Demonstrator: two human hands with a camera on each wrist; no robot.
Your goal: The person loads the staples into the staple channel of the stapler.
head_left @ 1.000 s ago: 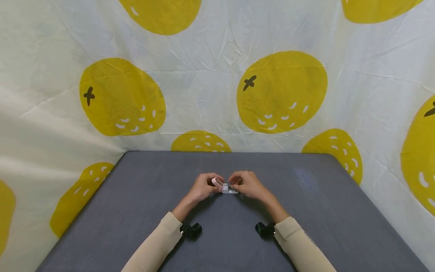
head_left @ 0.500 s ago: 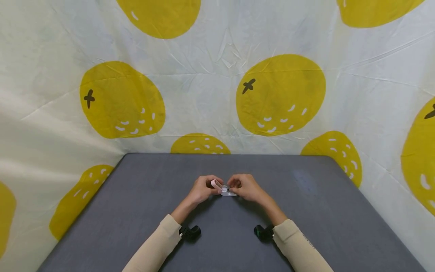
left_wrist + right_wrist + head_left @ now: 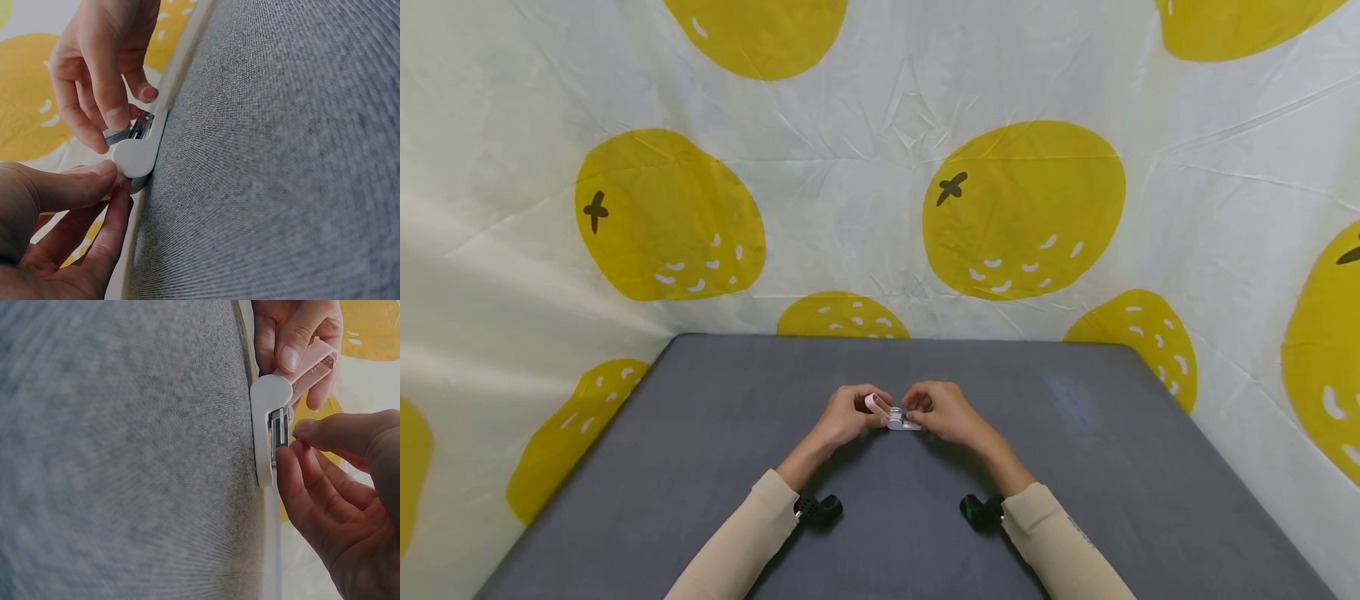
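Observation:
A small white stapler [image 3: 270, 394] lies on the table with its pink top cover [image 3: 314, 365] swung up and its metal staple channel [image 3: 279, 431] exposed. My left hand [image 3: 850, 414] grips it at the hinge end, thumb and fingers around the base of the cover. At the other end, my right hand [image 3: 945, 411] pinches a small grey strip of staples [image 3: 117, 136] between thumb and fingertips, right at the channel. In the right wrist view those fingertips hide most of the strip. How far it sits in the channel cannot be told.
The grey fabric-covered table [image 3: 895, 533] stretches around both hands. Behind it and at the sides hangs a pale cloth [image 3: 842, 208] printed with yellow fruit. Black wrist devices [image 3: 820, 512] are strapped at both cuffs.
The right fingertips have shifted slightly left along the stapler's channel. Left hand, stapler and raised pink cover keep nearly the same place; the head view moves a little.

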